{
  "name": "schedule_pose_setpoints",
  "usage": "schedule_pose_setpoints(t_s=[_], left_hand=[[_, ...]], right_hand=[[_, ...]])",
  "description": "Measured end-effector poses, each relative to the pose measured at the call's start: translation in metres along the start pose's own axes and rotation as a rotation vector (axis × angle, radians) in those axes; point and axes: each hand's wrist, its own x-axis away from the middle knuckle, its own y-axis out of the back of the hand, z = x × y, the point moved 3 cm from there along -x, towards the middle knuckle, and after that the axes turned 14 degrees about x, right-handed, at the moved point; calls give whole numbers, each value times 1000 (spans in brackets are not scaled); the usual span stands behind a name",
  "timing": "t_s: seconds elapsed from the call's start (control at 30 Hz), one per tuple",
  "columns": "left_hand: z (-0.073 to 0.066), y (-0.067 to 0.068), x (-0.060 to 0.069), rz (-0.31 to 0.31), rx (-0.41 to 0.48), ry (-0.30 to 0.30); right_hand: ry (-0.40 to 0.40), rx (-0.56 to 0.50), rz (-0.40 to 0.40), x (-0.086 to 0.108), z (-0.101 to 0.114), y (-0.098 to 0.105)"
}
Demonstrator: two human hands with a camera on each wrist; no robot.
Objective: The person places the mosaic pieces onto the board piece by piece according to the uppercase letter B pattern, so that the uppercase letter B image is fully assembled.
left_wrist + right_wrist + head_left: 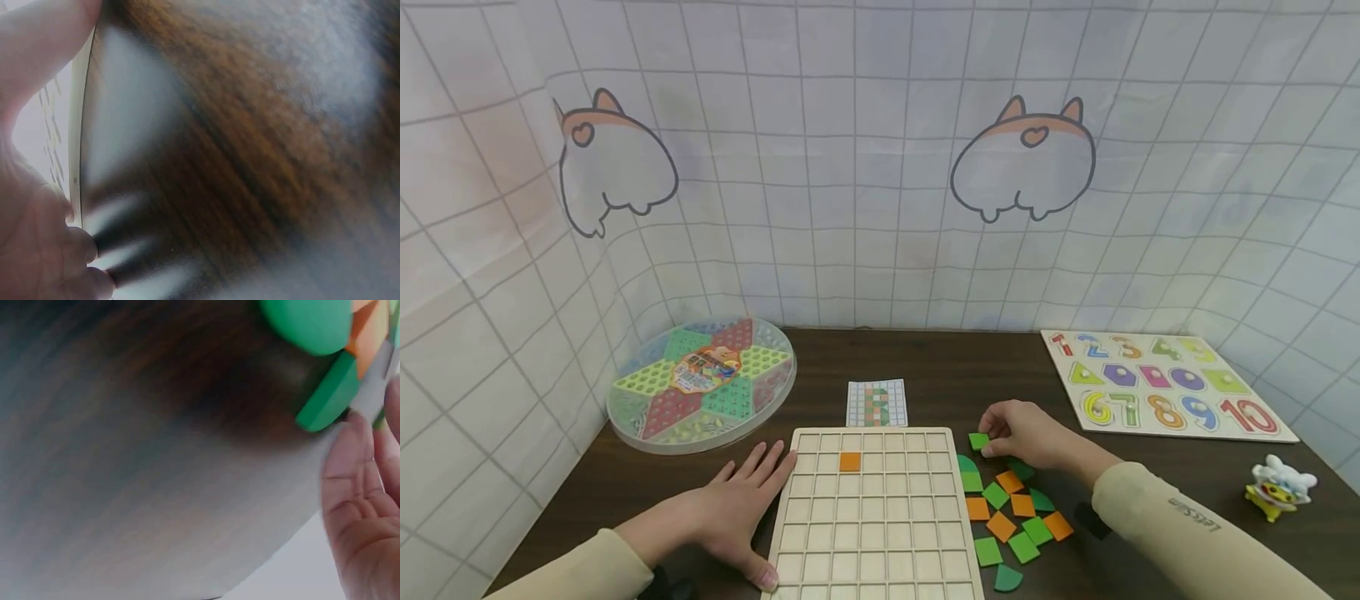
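Observation:
A wooden grid board (pixel 872 533) lies at the front middle in the head view, with one orange square (pixel 850 462) in its top row. The left hand (pixel 726 512) rests flat along the board's left edge, fingers spread; the left wrist view shows that hand (pixel 44 150) against the board's side. Just beyond the board's upper right corner, the right hand (pixel 1026 433) pinches a green square (pixel 977 442) between thumb and fingers. In the right wrist view the right hand (pixel 362 500) is beside dark green curved pieces (pixel 328 394); its fingertips are partly out of frame.
Loose green and orange pieces (pixel 1002 527) lie right of the board. A small pattern card (pixel 877 403) is behind it. A round star-patterned game board (pixel 703 383) stands back left, a number puzzle (pixel 1172 387) back right, and a small figurine (pixel 1279 490) at far right.

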Motion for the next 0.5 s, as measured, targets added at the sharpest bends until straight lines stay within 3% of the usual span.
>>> schedule_pose_setpoints(t_s=[0.27, 0.5], left_hand=[[-5, 1, 3, -20, 2, 20], [-4, 1, 3, -13, 12, 22]], right_hand=[[-37, -296, -66, -4, 16, -3], [-66, -397, -73, -13, 42, -10]])
